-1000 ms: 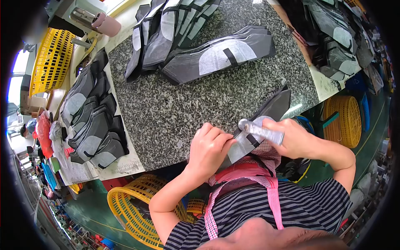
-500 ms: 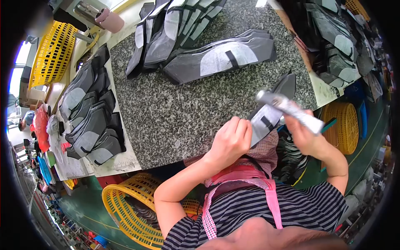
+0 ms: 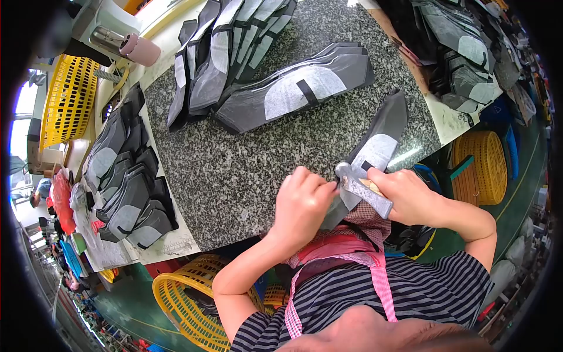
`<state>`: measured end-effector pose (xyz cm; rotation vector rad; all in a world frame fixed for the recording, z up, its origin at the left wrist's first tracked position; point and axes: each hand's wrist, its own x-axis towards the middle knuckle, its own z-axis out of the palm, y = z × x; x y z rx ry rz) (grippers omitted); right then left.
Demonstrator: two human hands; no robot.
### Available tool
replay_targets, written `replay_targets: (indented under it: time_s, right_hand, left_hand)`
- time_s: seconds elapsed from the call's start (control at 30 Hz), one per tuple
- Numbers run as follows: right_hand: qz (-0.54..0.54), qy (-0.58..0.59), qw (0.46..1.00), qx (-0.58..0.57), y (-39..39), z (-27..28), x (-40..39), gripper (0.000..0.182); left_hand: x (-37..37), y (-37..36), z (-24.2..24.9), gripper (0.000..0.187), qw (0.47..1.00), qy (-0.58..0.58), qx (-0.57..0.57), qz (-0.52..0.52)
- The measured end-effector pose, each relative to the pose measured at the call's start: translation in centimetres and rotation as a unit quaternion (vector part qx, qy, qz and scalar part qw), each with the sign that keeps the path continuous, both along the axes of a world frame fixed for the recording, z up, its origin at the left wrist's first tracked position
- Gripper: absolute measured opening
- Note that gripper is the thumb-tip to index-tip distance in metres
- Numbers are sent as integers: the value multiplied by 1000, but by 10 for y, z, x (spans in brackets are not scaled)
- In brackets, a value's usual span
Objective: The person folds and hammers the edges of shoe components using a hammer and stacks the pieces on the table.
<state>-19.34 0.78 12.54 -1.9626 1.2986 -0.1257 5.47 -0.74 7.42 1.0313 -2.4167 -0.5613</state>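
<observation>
Showing at the slab's near edge, a dark grey panel [image 3: 386,120] lies aslant, its tapered end toward the upper right on the stone and its lower end between the hands, above the apron. Its surface is matt and smooth, with a paler, whitish patch and a short black tab. Over the patch sits a hammer [image 3: 359,186]: scuffed silvery metal head, round face at one end, pale wood-coloured handle. Whether the head touches the panel cannot be told. The right hand [image 3: 410,196] is closed round the handle, knuckles up, thumb side toward the slab; its elbow is bent and out to the side. The left hand [image 3: 305,202] has fingers bent inward and thumb drawn to them, pinching the panel's left edge; the back of the hand faces up, forearm rising diagonally from a bent elbow. The slab [image 3: 252,158] is speckled black-and-white stone, polished. Farther back on it lie a layered stack [image 3: 293,88] of similar panels and, at upper left, a fanned group [image 3: 229,58]. Overlapping piles flank the slab, left [image 3: 129,176] and right [image 3: 463,64]. Below the table stands a yellow lattice-walled basket [image 3: 176,293]; the apron [image 3: 384,281] has pink straps over a striped shirt [image 3: 346,287].
</observation>
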Motion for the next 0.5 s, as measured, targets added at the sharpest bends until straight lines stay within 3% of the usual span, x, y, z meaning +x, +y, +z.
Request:
replay_targets:
  time_s: [0.03, 0.1, 0.17, 0.23, 0.27, 0.3, 0.37, 0.43, 0.47, 0.5]
  right_hand:
    - [0, 1, 1000, -3, -4, 1, -1, 18]
    - [-35, -42, 998, 31, -9, 6, -2, 15]
    - [-54, -73, 996, 11, -11, 9, 0, 16]
    - [-66, -155, 985, -26, 0, 9, 2, 19]
    - [-63, -157, 985, 33, 7, 2, 3, 22]
    - [10, -20, 999, 38, 6, 0, 5, 24]
    - [5, -35, 999, 26, 9, -8, 11, 29]
    - [-10, -27, 998, 47, -1, 4, 9, 27]
    - [-33, -17, 996, 76, -4, 8, 9, 24]
    - [-28, -17, 997, 75, -7, 11, 9, 24]
  left_hand:
    - [5, -3, 1, 24, 995, 43, 88, 9]
    - [11, 1, 0, 26, 994, 30, 103, 5]
    - [8, 8, -3, 25, 999, -7, -33, -16]
    - [8, 14, -3, 26, 998, -21, -59, -11]
    - [9, 15, -2, 27, 997, -39, -65, -19]
    - [10, 15, -2, 29, 995, -57, -72, -27]
    - [18, 5, 0, 26, 998, 39, 49, -3]
    - [26, -1, 4, 25, 993, 23, 116, -1]
    - [25, 3, 3, 25, 993, 23, 115, 1]
    - [22, 8, 1, 25, 999, -1, 42, -9]
